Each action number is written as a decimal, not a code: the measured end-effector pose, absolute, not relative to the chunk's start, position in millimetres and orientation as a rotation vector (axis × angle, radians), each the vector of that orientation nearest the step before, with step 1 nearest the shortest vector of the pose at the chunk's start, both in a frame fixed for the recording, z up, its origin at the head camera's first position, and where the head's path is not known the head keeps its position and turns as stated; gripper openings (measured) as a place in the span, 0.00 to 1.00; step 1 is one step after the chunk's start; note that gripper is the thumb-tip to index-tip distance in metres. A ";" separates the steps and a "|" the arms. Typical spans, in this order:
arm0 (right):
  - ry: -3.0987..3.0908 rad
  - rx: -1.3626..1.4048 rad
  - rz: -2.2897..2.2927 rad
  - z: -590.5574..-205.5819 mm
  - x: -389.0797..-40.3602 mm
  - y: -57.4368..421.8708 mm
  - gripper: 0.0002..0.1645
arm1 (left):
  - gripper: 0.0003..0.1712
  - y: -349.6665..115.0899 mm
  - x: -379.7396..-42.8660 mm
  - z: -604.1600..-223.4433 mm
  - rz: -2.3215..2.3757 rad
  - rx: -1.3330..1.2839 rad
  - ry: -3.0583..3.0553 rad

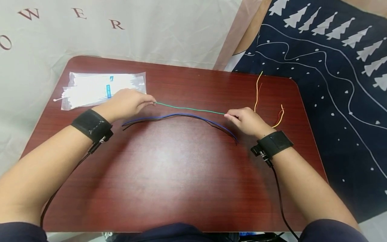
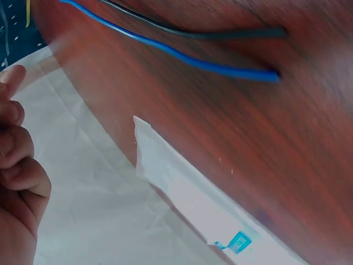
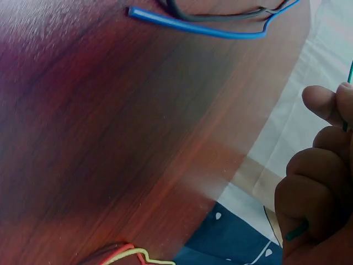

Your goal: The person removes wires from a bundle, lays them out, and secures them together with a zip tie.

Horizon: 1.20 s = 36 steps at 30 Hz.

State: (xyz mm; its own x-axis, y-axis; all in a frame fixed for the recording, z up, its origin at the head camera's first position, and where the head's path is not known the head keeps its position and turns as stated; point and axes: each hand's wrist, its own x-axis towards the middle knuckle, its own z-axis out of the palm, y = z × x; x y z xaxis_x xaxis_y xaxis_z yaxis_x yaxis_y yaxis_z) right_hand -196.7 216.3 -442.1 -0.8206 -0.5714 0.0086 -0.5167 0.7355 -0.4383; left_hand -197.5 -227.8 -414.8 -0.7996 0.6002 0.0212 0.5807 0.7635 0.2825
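A thin green wire (image 1: 190, 108) stretches between both hands above the table, sagging only slightly. My left hand (image 1: 128, 102) pinches its left end between thumb and fingertips, beside the plastic bag. At the other end, my right hand (image 1: 246, 119) grips the wire with curled fingers; in the right wrist view a short green piece pokes out under the lower fingers (image 3: 317, 204). Just below the green wire, a blue wire (image 1: 181, 114) and a black wire (image 1: 211, 124) lie side by side in an arc on the table.
A clear bag of white cable ties (image 1: 90, 90) lies at the back left. Yellow wire (image 1: 257, 90) and red wire (image 1: 278, 116) lie on the right, partly hidden by the right hand. Beyond the table (image 1: 169, 185) hang a pale cloth and a dark cloth with trees.
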 end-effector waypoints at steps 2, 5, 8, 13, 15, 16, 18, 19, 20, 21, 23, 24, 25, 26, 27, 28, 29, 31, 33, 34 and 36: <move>2.799 -0.881 -0.621 -441.5 -196.7 215.9 0.22 | 0.13 -228.0 -197.2 -415.5 0.412 0.987 2.889; 2.803 -0.851 -0.603 -441.4 -197.2 215.3 0.21 | 0.13 -227.1 -197.5 -418.0 0.416 0.979 2.889; 2.787 -0.795 -0.617 -441.0 -196.8 215.7 0.18 | 0.13 -226.4 -197.8 -420.7 0.433 0.924 2.872; 2.771 -0.645 -0.688 -438.4 -194.9 218.7 0.14 | 0.14 -230.7 -196.2 -423.3 0.475 0.790 2.804; 2.773 -0.588 -0.724 -437.1 -194.3 220.9 0.13 | 0.16 -233.3 -195.5 -423.4 0.483 0.750 2.776; 2.773 -0.566 -0.740 -436.6 -194.3 221.7 0.13 | 0.16 -235.1 -195.3 -423.6 0.491 0.735 2.763; 2.772 -0.541 -0.757 -436.0 -194.6 222.8 0.14 | 0.18 -238.4 -195.4 -424.2 0.501 0.716 2.741; 2.768 -0.541 -0.767 -435.8 -194.7 223.0 0.15 | 0.18 -240.1 -195.5 -424.6 0.500 0.710 2.736; 2.762 -0.546 -0.775 -435.8 -194.9 222.6 0.16 | 0.18 -241.9 -195.6 -425.0 0.500 0.705 2.734; 2.761 -0.560 -0.779 -435.9 -195.2 222.3 0.16 | 0.18 -243.9 -195.9 -425.7 0.498 0.698 2.737; 2.751 -0.586 -0.792 -436.1 -195.4 222.1 0.17 | 0.17 -248.0 -196.8 -426.9 0.483 0.687 2.756; 2.749 -0.604 -0.793 -436.3 -195.5 222.3 0.17 | 0.16 -250.2 -197.2 -427.5 0.473 0.681 2.768; 2.755 -0.622 -0.788 -436.6 -195.6 222.6 0.16 | 0.15 -252.4 -197.7 -428.2 0.461 0.676 2.783; 2.765 -0.639 -0.778 -437.0 -195.8 223.0 0.16 | 0.14 -254.4 -198.3 -428.9 0.454 0.669 2.793; 2.775 -0.651 -0.764 -437.4 -195.9 224.0 0.15 | 0.14 -256.4 -198.8 -429.5 0.453 0.662 2.797; 2.782 -0.658 -0.751 -437.9 -195.8 225.0 0.15 | 0.13 -258.2 -199.3 -430.2 0.462 0.657 2.790; 2.793 -0.668 -0.735 -438.6 -195.9 226.0 0.15 | 0.13 -259.4 -199.6 -430.5 0.477 0.646 2.774; 2.809 -0.685 -0.705 -439.5 -196.2 227.6 0.15 | 0.13 -261.3 -200.4 -432.0 0.514 0.630 2.735; 2.811 -0.692 -0.677 -440.1 -196.8 229.1 0.16 | 0.15 -262.2 -200.4 -432.6 0.551 0.614 2.693; 2.807 -0.692 -0.665 -440.3 -197.1 229.6 0.16 | 0.16 -262.4 -200.4 -433.1 0.561 0.607 2.678; 2.798 -0.684 -0.642 -439.9 -197.5 230.6 0.17 | 0.17 -263.0 -200.6 -433.9 0.565 0.606 2.669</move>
